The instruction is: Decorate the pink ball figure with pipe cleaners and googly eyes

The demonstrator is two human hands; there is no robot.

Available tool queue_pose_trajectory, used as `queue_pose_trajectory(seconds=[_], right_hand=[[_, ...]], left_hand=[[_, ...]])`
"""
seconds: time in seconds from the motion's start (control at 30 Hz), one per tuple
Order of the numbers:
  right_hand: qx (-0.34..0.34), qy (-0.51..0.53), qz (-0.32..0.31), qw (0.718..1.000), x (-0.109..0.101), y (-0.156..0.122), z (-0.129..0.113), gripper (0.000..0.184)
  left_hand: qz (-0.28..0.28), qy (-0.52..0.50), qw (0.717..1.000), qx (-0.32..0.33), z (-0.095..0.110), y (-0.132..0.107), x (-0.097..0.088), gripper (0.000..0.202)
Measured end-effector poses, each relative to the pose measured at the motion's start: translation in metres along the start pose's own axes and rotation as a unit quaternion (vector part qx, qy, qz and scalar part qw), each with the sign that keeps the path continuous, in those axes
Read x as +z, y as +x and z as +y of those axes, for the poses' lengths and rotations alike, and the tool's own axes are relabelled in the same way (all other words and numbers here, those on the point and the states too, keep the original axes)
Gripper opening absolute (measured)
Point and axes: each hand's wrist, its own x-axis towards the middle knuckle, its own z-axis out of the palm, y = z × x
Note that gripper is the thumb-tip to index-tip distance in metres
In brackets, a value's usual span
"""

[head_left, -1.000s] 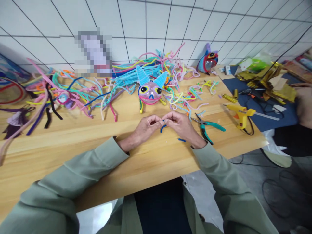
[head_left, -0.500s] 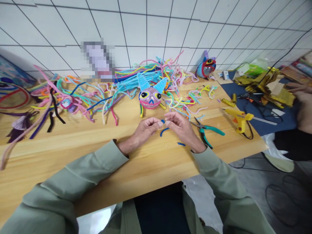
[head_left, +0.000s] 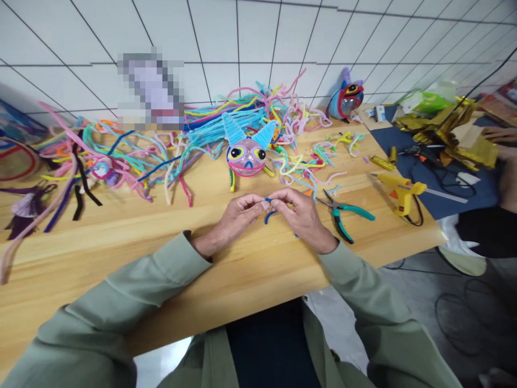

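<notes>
Pinching blue pipe cleaner (head_left: 269, 215), left hand (head_left: 238, 214), right hand (head_left: 301, 213), fingertips meeting

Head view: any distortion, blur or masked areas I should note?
Head view: wide-angle bending curves the tile lines and the table edge; a pixelated block masks something by the wall; light is even, with soft shadows under the left hand and right hand; the blue pipe cleaner they pinch is sharp.

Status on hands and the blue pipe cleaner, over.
Left hand and right hand both pinch blue pipe cleaner. Pliers beside right hand, untouched. Nothing blocking.
</notes>
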Motion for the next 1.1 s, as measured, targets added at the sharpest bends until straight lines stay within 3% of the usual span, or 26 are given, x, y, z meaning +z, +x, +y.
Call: queue_pose_trajectory(seconds=[0.13, 0.4, 0.57, 0.9, 1.1], right_hand=[[-0.031, -0.036, 0.012, 0.999, -0.001, 0.0, -0.001, 0.01], [-0.073, -0.064, 0.005, 0.995, -0.002, -0.002, 0.002, 0.01], [-0.045, -0.056, -0.002, 0.997, -0.003, -0.001, 0.001, 0.01], [0.029, -0.007, 0.004, 1.0, -0.002, 0.0, -0.007, 0.008], [0.031, 0.014, 0.002, 0.999, -0.001, 0.0, -0.009, 0.01]], left_hand=[[-0.001, 0.008, 1.0, 0.03, 0.003, -0.002, 0.002, 0.049], [-0.015, 0.019, 1.0, 0.014, 0.001, -0.002, -0.004, 0.056], [-0.018, 0.03, 0.999, 0.031, 0.0, -0.002, -0.004, 0.051], [0.041, 0.116, 0.983, 0.133, -0.009, -0.006, -0.002, 0.036], [0.043, 0.131, 0.983, 0.124, -0.011, -0.002, -0.004, 0.042]])
